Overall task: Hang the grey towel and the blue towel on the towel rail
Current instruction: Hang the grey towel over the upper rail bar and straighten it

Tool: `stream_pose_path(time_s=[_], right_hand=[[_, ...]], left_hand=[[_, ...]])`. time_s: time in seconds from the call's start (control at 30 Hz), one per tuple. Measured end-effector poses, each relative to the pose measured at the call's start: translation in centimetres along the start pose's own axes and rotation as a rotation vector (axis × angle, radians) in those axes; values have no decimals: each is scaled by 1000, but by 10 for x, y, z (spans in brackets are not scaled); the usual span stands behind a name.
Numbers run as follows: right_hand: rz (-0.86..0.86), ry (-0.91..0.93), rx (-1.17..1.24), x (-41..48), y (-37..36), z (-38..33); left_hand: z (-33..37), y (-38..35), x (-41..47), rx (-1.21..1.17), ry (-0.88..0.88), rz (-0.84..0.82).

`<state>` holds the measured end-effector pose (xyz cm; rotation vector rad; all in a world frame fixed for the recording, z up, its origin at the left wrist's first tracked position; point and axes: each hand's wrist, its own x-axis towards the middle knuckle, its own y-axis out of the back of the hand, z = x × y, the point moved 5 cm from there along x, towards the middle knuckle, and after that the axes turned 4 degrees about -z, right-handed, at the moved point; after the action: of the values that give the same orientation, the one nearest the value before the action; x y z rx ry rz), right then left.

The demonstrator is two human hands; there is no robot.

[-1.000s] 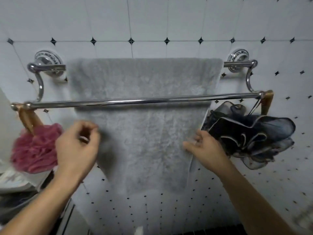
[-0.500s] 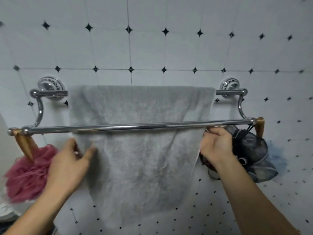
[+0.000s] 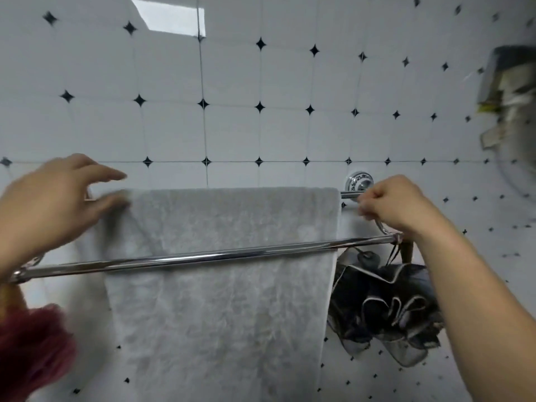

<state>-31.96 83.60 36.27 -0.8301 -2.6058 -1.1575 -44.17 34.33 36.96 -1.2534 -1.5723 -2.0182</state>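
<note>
The grey towel (image 3: pixel 226 300) hangs over the rear bar (image 3: pixel 349 194) of a chrome double towel rail and falls behind the front bar (image 3: pixel 203 258). My left hand (image 3: pixel 49 204) is at the towel's top left corner, thumb in front and fingers over the top edge, blurred by motion. My right hand (image 3: pixel 397 207) is at the rail's right end, fingers pinched together on the towel's edge beside the rear bar. No blue towel is in view.
A black mesh bath pouf (image 3: pixel 385 309) hangs from the front bar's right end, just under my right forearm. A pink pouf (image 3: pixel 32 343) hangs at the lower left. The wall is white tile with black diamonds. A blurred metal holder (image 3: pixel 504 91) sits at the upper right.
Both hands have risen from the towel's lower side edges, under the front bar, to its top corners at the rear bar. The view has tilted upward.
</note>
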Motion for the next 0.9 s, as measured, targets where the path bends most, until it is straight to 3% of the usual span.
stream_pose_path(time_s=[0.1, 0.17, 0.23, 0.37, 0.43, 0.67, 0.9], right_hand=[[-286, -198, 194, 20, -35, -2], [-379, -280, 531, 19, -58, 5], [-436, -291, 767, 18, -67, 8], [-474, -256, 883, 21, -67, 2], [-516, -266, 876, 16, -75, -8], [-299, -340, 652, 15, -87, -18], [-182, -246, 471, 18, -41, -18]], left_hand=[[33, 2, 10, -28, -123, -100], [36, -1, 9, -51, -96, -152], [37, 0, 13, -51, -91, -210], [44, 1, 22, -54, -140, -261], [48, 2, 24, -41, -124, -276], [51, 4, 30, 14, -110, -293], [28, 14, 37, 41, -64, -303]])
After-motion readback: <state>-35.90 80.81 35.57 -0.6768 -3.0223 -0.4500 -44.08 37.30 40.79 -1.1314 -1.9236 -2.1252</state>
